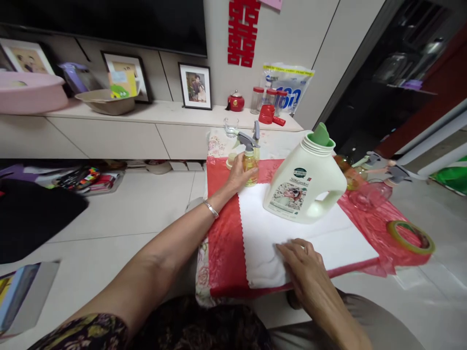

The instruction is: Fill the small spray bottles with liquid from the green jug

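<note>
A red plastic sheet [224, 243] covers a floral tablecloth [203, 276] before a low cabinet [124, 133]. The left hand [238, 175] wraps round a yellow spray bottle [250, 178] by the far left corner of a white cloth [346, 243]; the right hand [305, 265], fingers loosely spread, rests on the cloth, nearer than the cream detergent jug [306, 177] standing there.

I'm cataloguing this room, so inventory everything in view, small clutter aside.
detergent jug: 1, cream, on cloth
cloth: 1, white, on plastic sheet
plastic sheet: 1, red, on tablecloth
spray bottles: 4+, yellow or pink, flanking jug
tape roll: 1, yellow, tabletop right
jars: 3, clear, on cabinet
pouch: 1, white, behind jars
photo frames: 3, black, on cabinet
basin: 1, pink, cabinet left
bowl: 1, brown, beside basin
television: 1, black, wall
paper cutout: 1, red, wall
left grip: 1, bare, on spray bottle
right grip: 1, bare, on cloth
</note>
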`<state>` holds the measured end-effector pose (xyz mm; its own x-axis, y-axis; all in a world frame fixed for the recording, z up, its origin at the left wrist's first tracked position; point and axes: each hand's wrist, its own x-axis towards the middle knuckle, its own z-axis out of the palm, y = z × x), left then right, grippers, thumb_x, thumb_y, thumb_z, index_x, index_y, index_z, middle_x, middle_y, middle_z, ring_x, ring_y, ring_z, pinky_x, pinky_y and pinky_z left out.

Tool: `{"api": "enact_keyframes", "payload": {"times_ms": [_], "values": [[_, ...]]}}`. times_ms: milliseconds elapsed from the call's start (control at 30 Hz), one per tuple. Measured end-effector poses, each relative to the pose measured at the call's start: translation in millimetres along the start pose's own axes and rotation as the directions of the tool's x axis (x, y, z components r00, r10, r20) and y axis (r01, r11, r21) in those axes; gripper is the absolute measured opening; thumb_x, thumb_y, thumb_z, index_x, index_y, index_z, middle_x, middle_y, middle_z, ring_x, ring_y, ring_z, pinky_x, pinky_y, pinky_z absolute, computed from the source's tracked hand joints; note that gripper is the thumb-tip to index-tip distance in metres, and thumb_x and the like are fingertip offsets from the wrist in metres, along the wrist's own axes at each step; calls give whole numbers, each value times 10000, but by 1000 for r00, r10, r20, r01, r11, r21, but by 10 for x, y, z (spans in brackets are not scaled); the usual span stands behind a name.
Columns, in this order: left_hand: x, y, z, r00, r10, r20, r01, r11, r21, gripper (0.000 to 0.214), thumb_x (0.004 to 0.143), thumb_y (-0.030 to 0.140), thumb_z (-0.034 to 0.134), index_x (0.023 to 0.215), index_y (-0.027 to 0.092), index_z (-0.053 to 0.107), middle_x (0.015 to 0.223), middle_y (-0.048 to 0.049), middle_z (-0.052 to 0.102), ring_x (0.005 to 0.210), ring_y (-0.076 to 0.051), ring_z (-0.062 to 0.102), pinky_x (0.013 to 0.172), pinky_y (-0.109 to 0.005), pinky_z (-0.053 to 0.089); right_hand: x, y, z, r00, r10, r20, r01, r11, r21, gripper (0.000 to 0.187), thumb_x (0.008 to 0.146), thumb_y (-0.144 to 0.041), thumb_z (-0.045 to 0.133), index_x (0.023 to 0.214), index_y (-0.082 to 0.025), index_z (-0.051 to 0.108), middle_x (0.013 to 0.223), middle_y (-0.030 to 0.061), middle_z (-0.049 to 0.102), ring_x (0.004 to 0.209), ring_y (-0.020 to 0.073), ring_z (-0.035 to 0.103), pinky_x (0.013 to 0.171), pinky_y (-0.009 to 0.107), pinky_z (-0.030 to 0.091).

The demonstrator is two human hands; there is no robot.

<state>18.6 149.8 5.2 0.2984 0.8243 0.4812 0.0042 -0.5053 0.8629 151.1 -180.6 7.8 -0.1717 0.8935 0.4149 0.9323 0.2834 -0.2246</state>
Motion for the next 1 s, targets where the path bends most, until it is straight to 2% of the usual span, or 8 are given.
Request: {"api": "enact_keyframes", "payload": {"times_ms": [133,267,400,500,567,700,867,1000], "values": [[-21,-8,-32,999,-35,13,34,999,22,755,709,307,769,1376,186,438,1386,-153,529,1334,-316,486,1132,-486,376,23,2,13,996,49,75,-45,997,-54,292,802,-113,486,1038,-183,645,962,79,524,952,195,434,852,315,289],[-44,-8,-27,998,-54,13,54,998,29,830,706,305,771,1425,139,392,1411,-184,511,1353,-330,472,1153,-489,354,162,-43,-171,981,45,191,-66,992,106,153,720,-101,497,843,-134,582,912,62,487,931,178,424,861,307,278],[-43,5,-1,998,-58,-1,58,997,57,795,716,279,761,1419,172,406,1379,-162,528,1323,-321,494,1125,-497,384,220,-41,-166,983,10,182,-56,968,247,233,795,-52,362,927,-127,538,1021,76,518,1019,173,471,894,304,333],[-15,40,14,999,-38,-14,39,996,77,773,701,257,776,1391,198,434,1353,-137,538,1324,-317,487,1130,-501,376,171,-40,-39,973,27,231,-72,979,192,377,865,-54,332,1152,-158,554,1094,81,521,1043,168,480,911,304,349],[18,65,27,1000,-25,-15,26,995,97,764,701,249,779,1384,200,439,1358,-133,530,1332,-314,480,1140,-495,367,146,-49,9,960,19,280,-61,988,143,439,836,-60,384,1213,-189,568,1097,77,513,1036,179,476,888,299,346],[86,78,71,1000,-29,3,28,990,136,806,672,218,797,1389,175,431,1370,-155,515,1330,-332,481,1152,-512,352,187,-81,-58,938,35,345,-83,989,124,384,709,-73,458,1033,-184,631,1004,64,499,976,190,470,838,285,327],[88,37,105,999,-39,15,36,986,164,893,651,199,805,1434,149,378,1402,-185,485,1378,-358,428,1171,-538,329,249,-110,-125,946,-43,322,-16,984,179,326,768,-112,464,1063,-159,593,1116,72,543,1055,185,499,916,307,327],[61,31,86,999,-37,20,33,983,179,912,660,205,798,1456,159,355,1421,-179,464,1408,-350,397,1185,-527,321,230,-51,-42,951,-74,301,30,989,148,266,846,-83,470,1059,-178,597,1009,31,566,978,151,530,906,291,328]]}}
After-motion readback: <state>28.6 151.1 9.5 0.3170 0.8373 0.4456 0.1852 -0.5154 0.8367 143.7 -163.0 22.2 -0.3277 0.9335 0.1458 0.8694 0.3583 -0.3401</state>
